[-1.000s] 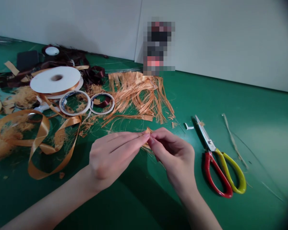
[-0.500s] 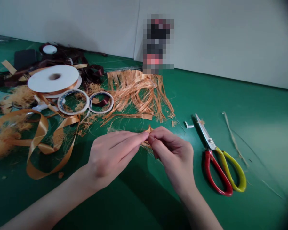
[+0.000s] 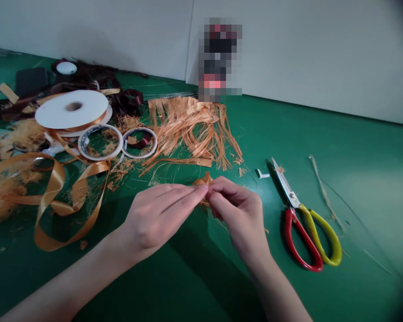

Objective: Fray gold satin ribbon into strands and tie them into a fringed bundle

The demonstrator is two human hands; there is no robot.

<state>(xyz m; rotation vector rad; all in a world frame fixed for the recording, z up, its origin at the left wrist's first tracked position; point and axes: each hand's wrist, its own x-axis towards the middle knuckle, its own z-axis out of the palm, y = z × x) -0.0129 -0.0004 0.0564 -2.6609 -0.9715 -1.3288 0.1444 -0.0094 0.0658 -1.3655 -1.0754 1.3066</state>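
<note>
- A small piece of golden, frayed-looking ribbon (image 3: 206, 178) is held just above the green table (image 3: 195, 286), at the meeting fingertips; a bit peeks out beyond them, loose strands show beneath, and the rest is hidden.
- The step in hand seems to be fine finger work on this piece, perhaps shaping or twisting it; the covered part leaves that unsure.
- The next move probably calls for a steady pinch and small finger adjustments, so that thin strands do not slip.
- The right hand (image 3: 240, 210) closes thumb and forefinger together on the piece, other fingers curled in.
- The left hand (image 3: 163, 217) lies back uppermost, fingers straight and together, tips closed at the piece; its thumb is out of sight.
- Both forearms slant inward from the lower corners.
- Beyond the hands lie fringed golden strips (image 3: 191, 127).
- Scissors (image 3: 292, 198) rest to the right, apart from both hands.
- Leftward sit a white spool (image 3: 55, 107) and loose satin ribbon (image 3: 56, 176).
</note>
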